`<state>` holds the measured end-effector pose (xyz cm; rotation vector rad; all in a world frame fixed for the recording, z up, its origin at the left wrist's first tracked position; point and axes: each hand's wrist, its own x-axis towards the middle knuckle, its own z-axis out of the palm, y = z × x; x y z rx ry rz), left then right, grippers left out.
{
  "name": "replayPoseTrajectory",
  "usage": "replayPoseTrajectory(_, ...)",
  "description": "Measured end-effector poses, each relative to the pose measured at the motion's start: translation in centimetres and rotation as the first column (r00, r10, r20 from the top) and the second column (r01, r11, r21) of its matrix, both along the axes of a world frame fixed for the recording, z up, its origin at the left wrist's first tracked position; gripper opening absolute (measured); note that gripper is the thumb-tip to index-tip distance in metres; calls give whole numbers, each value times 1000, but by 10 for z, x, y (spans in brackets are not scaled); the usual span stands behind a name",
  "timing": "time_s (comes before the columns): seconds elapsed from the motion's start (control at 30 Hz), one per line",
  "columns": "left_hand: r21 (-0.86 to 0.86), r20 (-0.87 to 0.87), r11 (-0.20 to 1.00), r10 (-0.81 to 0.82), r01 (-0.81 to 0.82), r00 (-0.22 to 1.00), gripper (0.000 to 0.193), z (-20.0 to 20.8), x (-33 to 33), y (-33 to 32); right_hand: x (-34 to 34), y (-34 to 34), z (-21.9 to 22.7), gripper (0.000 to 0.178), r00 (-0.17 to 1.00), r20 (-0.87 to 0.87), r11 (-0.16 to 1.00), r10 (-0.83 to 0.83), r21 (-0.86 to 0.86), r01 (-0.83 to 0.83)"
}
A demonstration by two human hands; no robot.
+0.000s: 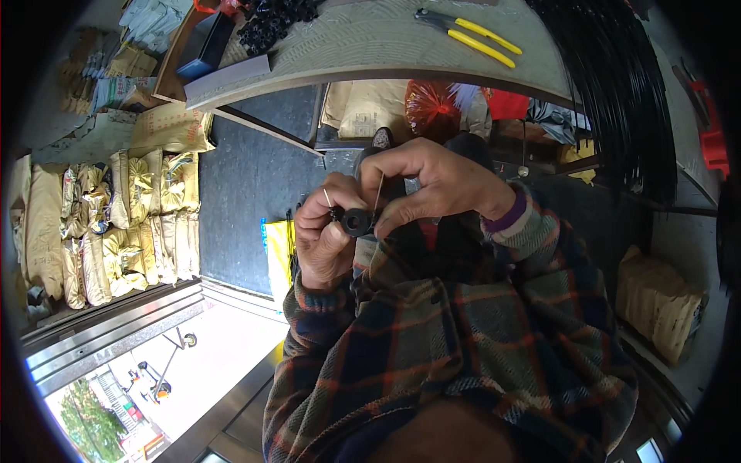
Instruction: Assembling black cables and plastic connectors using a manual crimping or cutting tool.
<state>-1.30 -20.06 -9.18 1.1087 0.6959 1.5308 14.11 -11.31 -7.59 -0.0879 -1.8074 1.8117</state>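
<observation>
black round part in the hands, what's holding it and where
Both hands: left hand and right hand pinch the small black round part by its sides at the fingertips.

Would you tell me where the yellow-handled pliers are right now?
In the head view, the yellow-handled pliers lie at top right on the workbench, beside the black rods.

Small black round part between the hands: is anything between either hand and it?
Nothing visible is. The left hand and the right hand both already pinch the small black round part directly with their fingertips. Two thin metal wires stick up beside it, between the fingers, without blocking the grip.
</observation>
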Motion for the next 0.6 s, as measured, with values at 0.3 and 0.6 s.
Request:
replayPoseTrajectory(0.3, 20, 83, 993, 111, -113, 990, 29, -7, 5, -2, -8, 9, 3, 29, 990, 138, 992, 12, 121, -29)
replayPoseTrajectory(0.6, -57, 110, 975, 220, -214, 969, 22, -18, 7, 1, -30, -46, -25, 33, 454, -369, 216, -811, 531, 819)
